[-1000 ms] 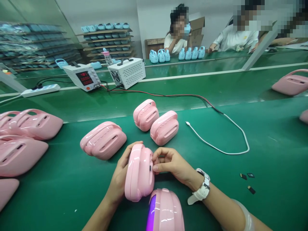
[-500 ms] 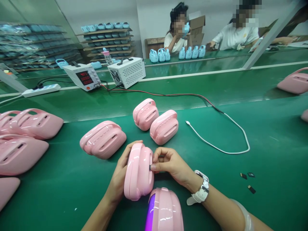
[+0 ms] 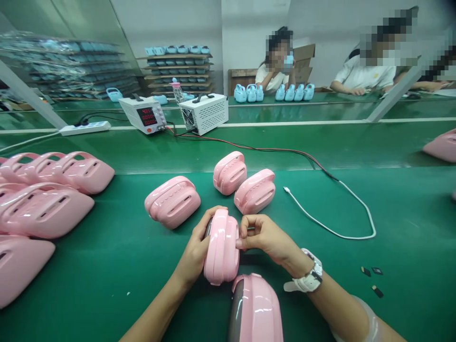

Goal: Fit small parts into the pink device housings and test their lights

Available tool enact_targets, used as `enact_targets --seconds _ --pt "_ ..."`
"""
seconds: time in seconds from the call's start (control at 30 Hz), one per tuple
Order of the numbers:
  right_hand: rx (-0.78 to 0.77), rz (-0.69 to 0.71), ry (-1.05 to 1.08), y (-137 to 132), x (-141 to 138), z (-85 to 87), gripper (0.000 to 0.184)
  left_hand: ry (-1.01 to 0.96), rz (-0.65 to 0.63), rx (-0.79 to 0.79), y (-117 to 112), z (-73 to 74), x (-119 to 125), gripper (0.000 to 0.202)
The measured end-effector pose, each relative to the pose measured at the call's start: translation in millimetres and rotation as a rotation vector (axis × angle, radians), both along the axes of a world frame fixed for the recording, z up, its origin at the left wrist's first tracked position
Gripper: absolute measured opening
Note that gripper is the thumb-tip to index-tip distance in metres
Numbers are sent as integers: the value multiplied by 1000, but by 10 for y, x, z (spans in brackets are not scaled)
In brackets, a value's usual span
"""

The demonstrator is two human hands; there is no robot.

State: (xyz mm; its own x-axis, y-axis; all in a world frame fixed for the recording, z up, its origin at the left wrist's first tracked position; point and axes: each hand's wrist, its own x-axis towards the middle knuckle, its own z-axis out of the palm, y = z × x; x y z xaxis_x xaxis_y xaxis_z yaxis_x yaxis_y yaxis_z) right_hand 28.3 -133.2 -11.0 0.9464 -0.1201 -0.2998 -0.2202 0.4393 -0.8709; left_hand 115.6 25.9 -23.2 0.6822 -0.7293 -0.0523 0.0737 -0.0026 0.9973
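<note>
My left hand (image 3: 195,251) wraps round the left side of a pink handled speaker case (image 3: 222,247) and holds it on edge on the green belt. My right hand (image 3: 265,237), with a white watch on the wrist, has its fingers curled and pinched against the case's right side; anything between the fingertips is too small to make out. Another pink case (image 3: 256,308) lies just in front of me, below the held one. Three more pink cases (image 3: 173,202) (image 3: 230,173) (image 3: 255,191) lie beyond my hands.
Several pink cases (image 3: 42,209) crowd the left of the belt. A white cable (image 3: 331,213) loops at the right, with small black chips (image 3: 370,278) nearby. A power supply (image 3: 143,115) and white box (image 3: 204,113) stand behind. Two people sit at the far bench with blue cases (image 3: 272,92).
The view has shifted, so everything sits further right and lower. My left hand has turned the held case more edge-on. My right fingers stay pressed at its right side.
</note>
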Motion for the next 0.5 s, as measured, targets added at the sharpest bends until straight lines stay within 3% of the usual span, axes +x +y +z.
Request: enact_targets --seconds 0.13,0.23,0.3,0.37,0.43,0.5 --pt "-50 -30 -6 33 -46 64 44 -20 32 41 -22 22 54 53" --pt "-203 -109 -80 -65 -302 146 37 -80 46 94 -38 73 90 59" --pt "-450 -257 -68 -211 -639 159 30 -113 6 119 -45 111 131 59" --pt "-809 -479 44 -384 -1083 98 28 -128 -58 135 -47 142 187 59" --pt "-1176 -702 233 -545 -1542 -50 30 -189 -125 153 -44 167 253 57" --pt "-1360 -813 384 -657 -1908 -256 37 -297 -175 173 -43 192 319 53"
